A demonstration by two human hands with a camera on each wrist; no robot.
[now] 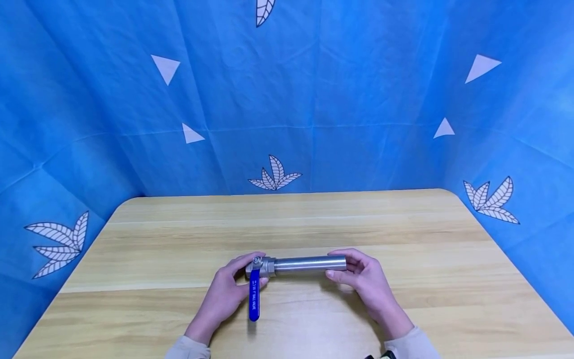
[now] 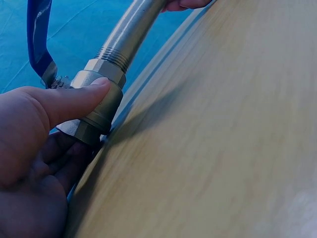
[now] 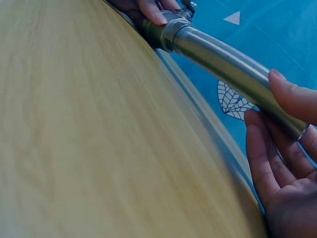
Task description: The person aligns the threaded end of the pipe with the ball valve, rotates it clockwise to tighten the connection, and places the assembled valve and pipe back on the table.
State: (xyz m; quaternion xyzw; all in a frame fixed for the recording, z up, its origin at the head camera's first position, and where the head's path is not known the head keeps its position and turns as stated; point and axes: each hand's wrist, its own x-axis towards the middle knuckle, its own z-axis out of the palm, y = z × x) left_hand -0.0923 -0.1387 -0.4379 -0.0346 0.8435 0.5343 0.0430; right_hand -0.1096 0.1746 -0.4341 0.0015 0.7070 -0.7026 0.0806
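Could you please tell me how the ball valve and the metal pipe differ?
The ball valve carries a blue lever; the metal pipe has no lever, just threads at the valve end. The valve's body is short and thick, the pipe longer and slimmer. The left hand holds the valve, the right hand the pipe's free end. Both are silvery metal.

Room lies between the blue lever point(image 1: 254, 295) and right hand point(image 1: 368, 282), the pipe point(image 1: 300, 264) barring its far side.

The sleeves point(image 1: 412, 344), left and right alike, are plain pale grey
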